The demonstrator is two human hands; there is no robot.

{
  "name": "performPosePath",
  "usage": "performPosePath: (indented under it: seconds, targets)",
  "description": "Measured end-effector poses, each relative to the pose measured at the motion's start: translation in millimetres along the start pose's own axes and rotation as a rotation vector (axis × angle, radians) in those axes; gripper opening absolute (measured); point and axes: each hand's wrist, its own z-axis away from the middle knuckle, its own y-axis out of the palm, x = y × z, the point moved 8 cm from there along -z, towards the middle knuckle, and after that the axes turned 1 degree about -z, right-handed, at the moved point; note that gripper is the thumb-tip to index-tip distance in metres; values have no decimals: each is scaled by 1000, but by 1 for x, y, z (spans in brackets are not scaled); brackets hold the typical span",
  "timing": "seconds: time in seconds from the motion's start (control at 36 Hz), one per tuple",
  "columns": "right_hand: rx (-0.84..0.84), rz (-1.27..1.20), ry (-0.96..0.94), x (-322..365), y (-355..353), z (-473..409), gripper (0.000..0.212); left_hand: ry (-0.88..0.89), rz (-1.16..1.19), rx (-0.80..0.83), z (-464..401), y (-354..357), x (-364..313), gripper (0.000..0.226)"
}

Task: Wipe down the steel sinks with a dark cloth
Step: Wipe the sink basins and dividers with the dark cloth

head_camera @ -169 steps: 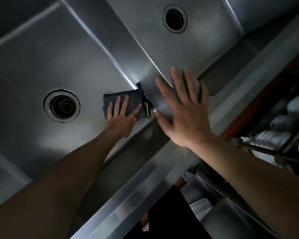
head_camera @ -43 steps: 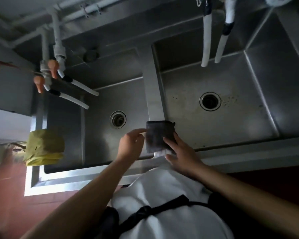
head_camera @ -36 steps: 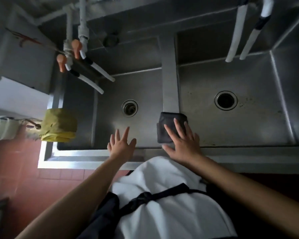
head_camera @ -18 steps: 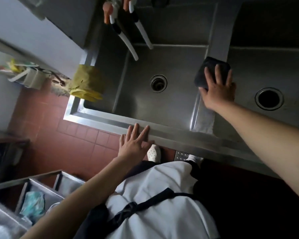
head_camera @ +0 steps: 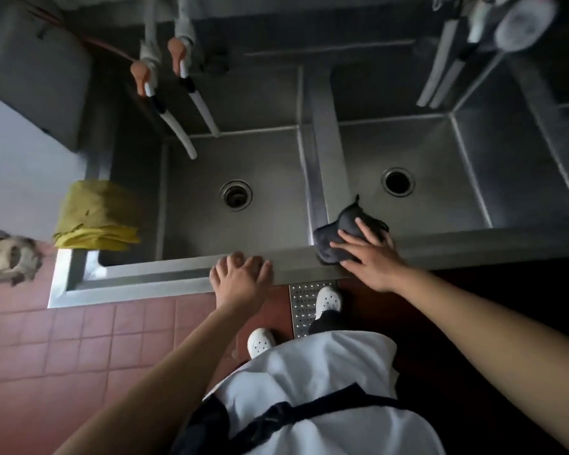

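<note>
Two steel sink basins lie below me, the left basin (head_camera: 243,152) and the right basin (head_camera: 440,152), split by a narrow steel divider (head_camera: 326,139). The dark cloth (head_camera: 342,229) is bunched at the front end of the divider, where it meets the front rim (head_camera: 178,267). My right hand (head_camera: 370,254) presses on the cloth with straight, spread fingers. My left hand (head_camera: 240,277) rests on the front rim of the left basin, its fingers bent over the edge and holding nothing.
White tap hoses with orange handles (head_camera: 178,103) hang over the left basin, more hoses (head_camera: 437,77) over the right. A folded yellow cloth (head_camera: 96,215) drapes the sink's left end. Red floor tiles (head_camera: 63,339) and a metal floor grate (head_camera: 304,307) lie by my white shoes.
My right hand has drawn the cloth back along the divider to the front rim, where it now lies bunched. My left hand stays on the front rim. The view has shifted.
</note>
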Motion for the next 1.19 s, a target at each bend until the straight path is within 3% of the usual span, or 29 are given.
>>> performPosePath:
  seconds: [0.11,0.22,0.33,0.44,0.53,0.72,0.83,0.92,1.0,1.08,1.19]
  targets:
    - [4,-276,159,-3,-9,19,49,121,93,35,-16,6,-31,42]
    - [-198,-1095,292,-10,-33,53,32,155,182,77,-29,8,-62,44]
    - [-367,-1612,444,-47,-53,76,37,228,194,109,-42,9,-95,50]
    - [-363,-2027,373,-83,-76,72,43,255,194,132,-65,7,-127,58]
    - [-345,-2175,311,-121,-90,55,49,254,191,96,-91,4,-153,63]
    - [-216,-2210,550,-206,-83,-9,35,165,52,35,-170,10,-228,74]
    - [-118,-2068,732,-257,-70,-50,33,115,-64,-49,-217,12,-255,73]
    - [-175,-1872,853,-297,-63,-93,36,122,-132,-106,-237,17,-264,71]
    - [-339,-1519,959,-341,-63,-145,34,128,-195,-154,-241,29,-265,73]
    - [-514,-1171,857,-364,-81,-200,32,136,-179,-234,-237,28,-262,73]
    - [-566,-764,598,-380,-87,-276,44,125,-100,-264,-238,25,-263,76]
